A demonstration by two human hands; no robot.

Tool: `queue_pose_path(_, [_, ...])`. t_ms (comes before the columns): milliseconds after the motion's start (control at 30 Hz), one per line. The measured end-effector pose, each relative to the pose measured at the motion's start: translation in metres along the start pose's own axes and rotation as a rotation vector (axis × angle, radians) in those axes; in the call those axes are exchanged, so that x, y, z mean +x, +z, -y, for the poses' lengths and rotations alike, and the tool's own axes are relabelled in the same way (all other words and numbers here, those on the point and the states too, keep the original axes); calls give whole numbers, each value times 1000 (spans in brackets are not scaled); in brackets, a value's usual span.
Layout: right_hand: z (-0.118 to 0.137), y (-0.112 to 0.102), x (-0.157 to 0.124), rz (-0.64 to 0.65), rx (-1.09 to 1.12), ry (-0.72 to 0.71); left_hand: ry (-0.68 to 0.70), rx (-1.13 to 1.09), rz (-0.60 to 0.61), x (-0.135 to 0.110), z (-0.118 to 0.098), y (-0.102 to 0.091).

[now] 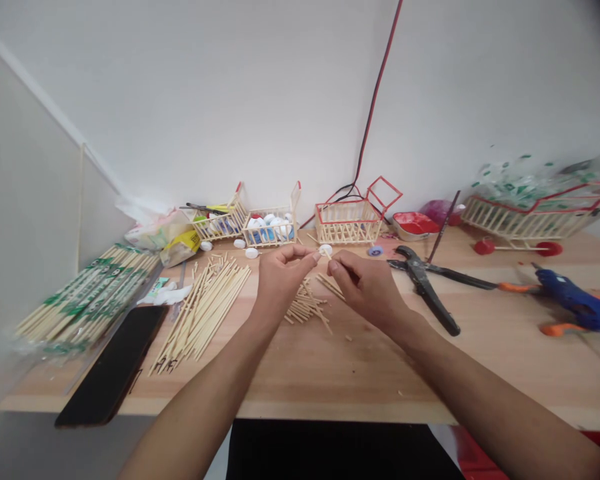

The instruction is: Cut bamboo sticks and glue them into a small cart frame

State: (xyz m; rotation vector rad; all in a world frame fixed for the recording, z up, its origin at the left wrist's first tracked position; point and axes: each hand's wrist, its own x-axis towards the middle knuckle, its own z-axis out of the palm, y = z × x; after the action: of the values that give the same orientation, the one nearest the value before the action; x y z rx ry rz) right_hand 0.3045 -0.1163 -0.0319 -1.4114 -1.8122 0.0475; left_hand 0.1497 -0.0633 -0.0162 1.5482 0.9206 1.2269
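Observation:
My left hand (280,273) is closed in a pinch, its fingertips meeting at a small white cap (325,249) held over the wooden table (330,373). My right hand (365,283) is closed too, pinching a short wooden stick (327,254) whose tip touches the cap. Just below both hands lies a small heap of cut stick pieces (305,308). A bundle of long bamboo sticks (205,310) lies left of my left hand.
Black cutting pliers (425,287) and a blue glue gun (577,303) lie to the right. Small stick baskets (347,223) line the back wall, and a larger one (525,223) sits at far right. Wrapped chopstick packs (85,293) and a black phone (115,363) are at left.

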Motion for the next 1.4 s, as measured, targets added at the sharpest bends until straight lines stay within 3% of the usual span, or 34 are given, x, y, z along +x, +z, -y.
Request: queue_pose_path(1400, [0,-1,0,-22,-22,-21,-2,-27,0,0,-2,1])
